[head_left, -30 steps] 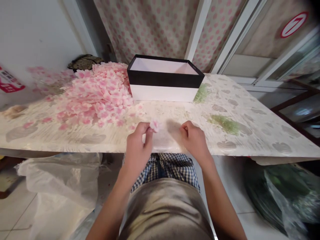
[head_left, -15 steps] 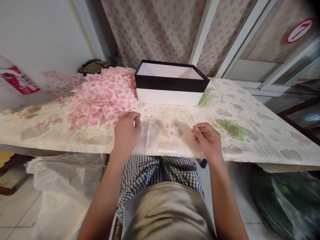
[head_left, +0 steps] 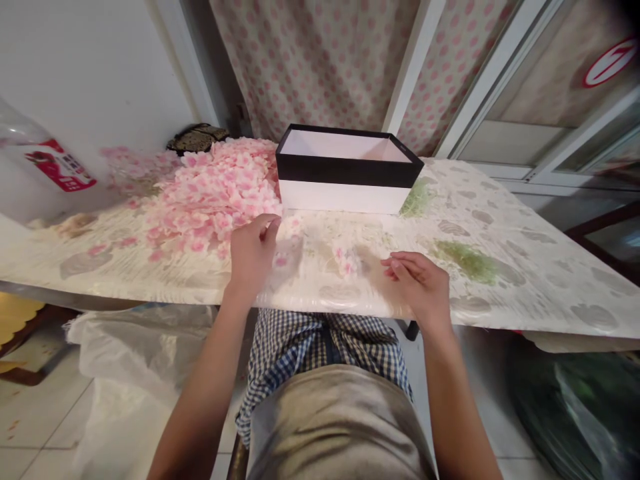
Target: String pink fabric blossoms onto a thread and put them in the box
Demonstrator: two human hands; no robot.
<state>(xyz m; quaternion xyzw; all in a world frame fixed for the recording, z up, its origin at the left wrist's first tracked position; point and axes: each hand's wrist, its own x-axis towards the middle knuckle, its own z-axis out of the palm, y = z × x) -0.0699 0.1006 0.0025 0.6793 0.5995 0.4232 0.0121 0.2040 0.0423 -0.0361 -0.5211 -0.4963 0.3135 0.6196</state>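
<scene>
My left hand (head_left: 253,255) is at the right edge of a big heap of pink petals (head_left: 215,193), its thumb and fingers bent together; whatever they may pinch is too small to name. Between my hands a small pink-and-white flower piece (head_left: 345,261) lies on the tablecloth, and a loose pink petal (head_left: 281,260) is beside my left fingers. My right hand (head_left: 419,280) hovers over the cloth to the right of the flower piece, thumb against the fingers, with no clear object showing between them.
An open white box with a black rim (head_left: 345,170) stands at the back of the table (head_left: 530,273). Green stems (head_left: 467,260) lie at the right, more (head_left: 415,198) beside the box. A bottle (head_left: 55,160) stands far left.
The view has shifted slightly, bringing more of the bottle into sight. A pink petal now shows on the cloth beside my left fingers. My right hand remains in about the same place.
</scene>
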